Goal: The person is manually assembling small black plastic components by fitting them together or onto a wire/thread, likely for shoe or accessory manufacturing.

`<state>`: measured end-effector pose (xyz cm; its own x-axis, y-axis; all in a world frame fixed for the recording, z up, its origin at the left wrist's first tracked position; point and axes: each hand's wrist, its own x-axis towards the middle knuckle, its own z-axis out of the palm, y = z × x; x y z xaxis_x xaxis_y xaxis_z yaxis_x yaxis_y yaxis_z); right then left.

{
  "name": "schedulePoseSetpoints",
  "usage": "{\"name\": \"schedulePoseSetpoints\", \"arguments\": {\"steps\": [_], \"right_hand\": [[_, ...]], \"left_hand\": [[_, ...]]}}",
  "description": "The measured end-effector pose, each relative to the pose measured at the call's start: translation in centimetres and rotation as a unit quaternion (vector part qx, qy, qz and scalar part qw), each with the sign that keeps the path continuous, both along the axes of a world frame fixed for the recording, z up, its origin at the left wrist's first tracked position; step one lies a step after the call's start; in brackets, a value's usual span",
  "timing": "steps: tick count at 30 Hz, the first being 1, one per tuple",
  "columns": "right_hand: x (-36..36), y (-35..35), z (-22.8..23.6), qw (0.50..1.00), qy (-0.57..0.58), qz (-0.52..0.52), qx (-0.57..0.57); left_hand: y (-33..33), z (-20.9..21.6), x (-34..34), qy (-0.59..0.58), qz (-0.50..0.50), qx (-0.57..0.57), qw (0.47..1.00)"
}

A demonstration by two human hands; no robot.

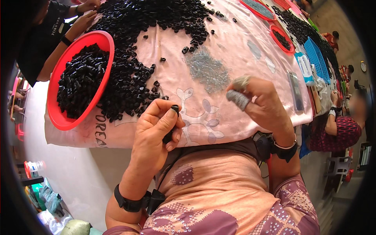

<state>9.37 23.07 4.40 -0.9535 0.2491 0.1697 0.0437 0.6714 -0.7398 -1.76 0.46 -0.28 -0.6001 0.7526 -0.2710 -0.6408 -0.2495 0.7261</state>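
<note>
My left hand is closed around small black plastic pieces; one black piece stands up between thumb and forefinger, and more show under the fingers. Apart from it, to the right, my right hand is raised over the cloth with thumb and forefinger drawn together. Grey wraps cover those fingertips, and I cannot make out what they hold, if anything. Just beyond the right hand lies a flat heap of small shiny metal pieces. A big spread of loose black plastic pieces lies beyond my left hand.
A red basin of black pieces stands at the left, near a co-worker's arm. Further right on the pink cloth are a phone-like flat object, a blue basket and a smaller red bowl. Another person sits at right.
</note>
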Motion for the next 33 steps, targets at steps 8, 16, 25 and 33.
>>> {"name": "schedulePoseSetpoints", "arguments": {"steps": [8,16,25,33], "right_hand": [[-0.2,-0.7,-1.6,0.98,-0.047,0.064,0.184],[-0.2,-1.9,-2.1,0.969,-0.136,0.135,0.153],[-1.7,-2.4,-2.7,0.992,0.016,0.011,0.123],[-5.6,-5.1,-1.9,0.985,0.019,0.105,0.139]], "left_hand": [[0.1,0.5,0.6,0.019,-0.008,-0.042,0.999],[-0.3,1.4,1.4,0.039,-0.177,-0.044,0.982],[-0.2,1.5,1.4,0.099,-0.203,-0.062,0.972],[-0.7,1.3,1.5,0.104,-0.261,0.039,0.959]]}}
